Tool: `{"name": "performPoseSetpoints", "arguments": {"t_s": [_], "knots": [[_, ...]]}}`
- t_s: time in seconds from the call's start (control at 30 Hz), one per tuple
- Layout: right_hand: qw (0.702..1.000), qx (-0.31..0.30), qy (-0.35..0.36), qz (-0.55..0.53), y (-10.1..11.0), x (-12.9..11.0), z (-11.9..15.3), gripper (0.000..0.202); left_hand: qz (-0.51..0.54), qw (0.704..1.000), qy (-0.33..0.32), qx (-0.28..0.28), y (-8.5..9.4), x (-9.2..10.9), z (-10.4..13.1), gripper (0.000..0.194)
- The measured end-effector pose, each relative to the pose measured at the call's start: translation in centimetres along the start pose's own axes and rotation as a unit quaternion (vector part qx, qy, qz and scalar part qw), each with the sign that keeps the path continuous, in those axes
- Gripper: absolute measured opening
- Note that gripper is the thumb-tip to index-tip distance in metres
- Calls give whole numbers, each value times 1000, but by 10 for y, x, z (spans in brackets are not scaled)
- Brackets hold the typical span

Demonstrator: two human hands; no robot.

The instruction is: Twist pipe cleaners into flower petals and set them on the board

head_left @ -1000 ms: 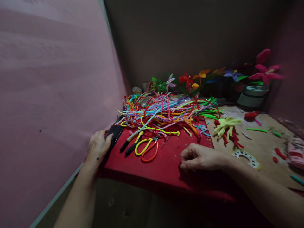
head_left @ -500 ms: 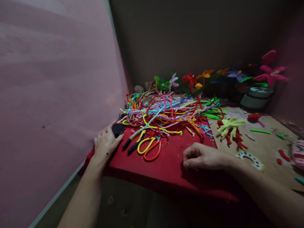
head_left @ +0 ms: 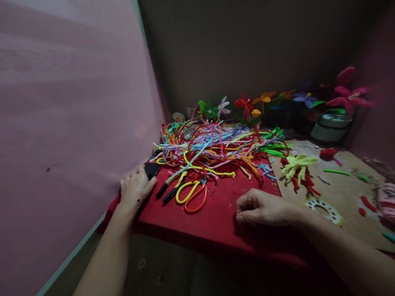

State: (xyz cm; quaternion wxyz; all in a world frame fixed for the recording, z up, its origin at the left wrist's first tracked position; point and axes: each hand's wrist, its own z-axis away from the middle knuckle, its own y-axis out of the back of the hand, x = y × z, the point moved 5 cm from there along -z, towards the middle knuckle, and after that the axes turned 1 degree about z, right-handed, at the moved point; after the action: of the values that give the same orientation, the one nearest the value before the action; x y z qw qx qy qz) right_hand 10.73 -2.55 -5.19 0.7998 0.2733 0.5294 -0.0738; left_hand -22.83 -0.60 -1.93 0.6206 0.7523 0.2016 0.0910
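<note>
My left hand point(head_left: 136, 190) lies flat at the left edge of the red cloth point(head_left: 185, 222), against the wall, fingers stretched out. Its thumb is close to a small black object point(head_left: 151, 170) whose kind I cannot make out. On the cloth's right part rests my right hand point(head_left: 262, 207), loosely curled, and nothing shows in its fingers. Between the hands lie scissors point(head_left: 191, 197) with yellow and red handles and pliers point(head_left: 173, 190) with black-and-yellow grips. Just behind them spreads a tangled heap of coloured pipe cleaners point(head_left: 212, 144).
Pipe-cleaner flowers point(head_left: 245, 105) stand along the back. A brown board point(head_left: 336, 189) on the right carries a yellow pipe-cleaner bundle point(head_left: 298, 166), a white ring with holes point(head_left: 324, 210) and scraps. A lidded grey container point(head_left: 331, 127) sits behind it. The pink wall point(head_left: 77, 135) closes the left side.
The view has shifted slightly, so the tools and heap appear a little farther left. Both hands keep their places and poses on the cloth.
</note>
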Motion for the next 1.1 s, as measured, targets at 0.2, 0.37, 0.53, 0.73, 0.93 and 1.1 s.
{"name": "performPoseSetpoints", "arguments": {"t_s": [0.2,0.37,0.53,0.73,0.93,1.1], "knots": [[1000,0,9,17,1,-1,0,21,6,1000,15,-12,-2,-1,-4,61],[1000,5,9,23,1,-2,0,21,5,1000,22,-11,0,0,-4,61],[1000,4,13,25,1,-2,0,20,13,1000,14,14,17,9,-2,61],[1000,-2,-6,3,-1,1,0,23,183,951,-225,112,67,96,19,38],[1000,2,-20,-17,-1,-2,0,27,124,904,-380,151,105,200,45,32],[998,-4,-40,-57,0,-1,-1,27,138,873,-437,170,105,256,49,27]]}}
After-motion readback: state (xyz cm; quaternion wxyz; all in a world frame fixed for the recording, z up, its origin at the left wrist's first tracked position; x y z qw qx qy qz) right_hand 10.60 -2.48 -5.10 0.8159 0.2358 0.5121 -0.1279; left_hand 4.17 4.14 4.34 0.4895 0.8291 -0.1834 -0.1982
